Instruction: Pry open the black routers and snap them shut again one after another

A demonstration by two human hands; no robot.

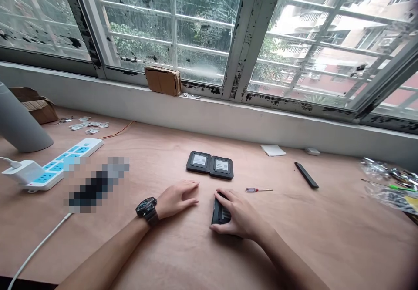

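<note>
On the table, my left hand (178, 199) rests with its thumb and fingers apart and nothing between them; a black watch (147, 209) is on that wrist. My right hand (240, 214) spans a flat black case (219, 214), thumb at its near edge and fingers at its far edge. The case lies on the table, its right part hidden under my palm. Just beyond my hands, two black square cases with white labels (209, 164) lie flat side by side, touching. A small screwdriver (258, 190) with a clear handle lies to the right of them.
A white power strip (94, 143) with a plugged-in charger (21, 171) stands at left, near a grey cylinder (24, 122). A black bar (306, 176), white paper (273, 150) and plastic bags (385, 194) lie at right. A cardboard box (162, 81) sits on the windowsill.
</note>
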